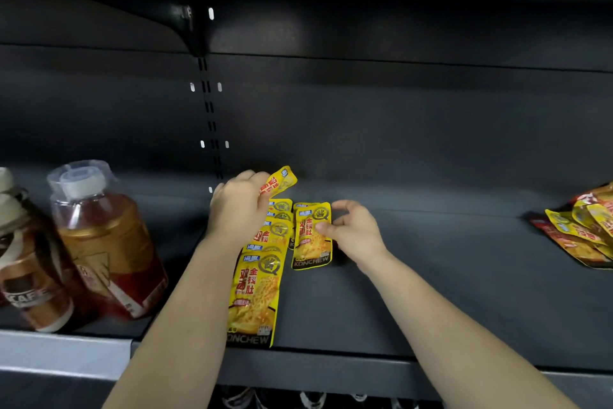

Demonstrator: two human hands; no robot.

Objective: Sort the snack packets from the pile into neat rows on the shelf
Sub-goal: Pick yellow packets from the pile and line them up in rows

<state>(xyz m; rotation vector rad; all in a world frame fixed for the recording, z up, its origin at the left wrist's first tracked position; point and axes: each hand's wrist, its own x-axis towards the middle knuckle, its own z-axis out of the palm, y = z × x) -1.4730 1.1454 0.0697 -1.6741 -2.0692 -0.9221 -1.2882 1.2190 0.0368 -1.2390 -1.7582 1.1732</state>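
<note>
— Well, which step was that?

— Mid-sort, I'd say. The left hand [237, 206] gripped a bent packet [278, 181], fingers curled round it, at twelve o'clock of the first row [262, 279]. The right hand [355, 229] pinched the top packet [313, 237] of a second row, thumb on its edge.

— And next?

— Laying the bent one flat on the shelf [431, 276], squared up, I reckoned. It was glossy yellow foil, oblong and slippery. The pile [583, 236] lay at three o'clock, bottles [106, 242] at nine.
</note>
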